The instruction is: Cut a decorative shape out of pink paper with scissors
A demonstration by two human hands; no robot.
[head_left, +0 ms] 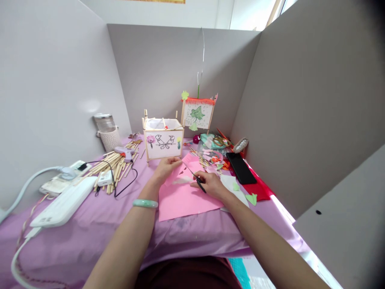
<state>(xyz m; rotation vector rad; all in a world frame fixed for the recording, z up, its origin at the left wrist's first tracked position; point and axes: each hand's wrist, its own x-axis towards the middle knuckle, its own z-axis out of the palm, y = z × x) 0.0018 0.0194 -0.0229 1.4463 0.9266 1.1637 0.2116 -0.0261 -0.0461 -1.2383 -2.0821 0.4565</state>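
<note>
Pale green bangle [145, 203] on the wrist; left hand [166, 166] pinches a flat pink paper sheet [183, 198], right hand [210, 184] seemingly grips small black scissors [195, 177].

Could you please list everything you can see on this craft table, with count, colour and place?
pink paper: one sheet, pink, table centre
scissors: one pair, dark, over the pink paper
butterfly lantern: one, white with wooden frame, behind the paper
leaf lantern: one, white, green, red trim, back corner
wooden sticks: a pile, tan, left of centre
glue gun: one, pale purple, on the sticks
phone: one, black, right side
power strip: one, white, near left
tablecloth: one, purple, covering the table
bracelet: one, green, left wrist
left hand: one, holding the pink paper's far edge
right hand: one, gripping the scissors
</note>
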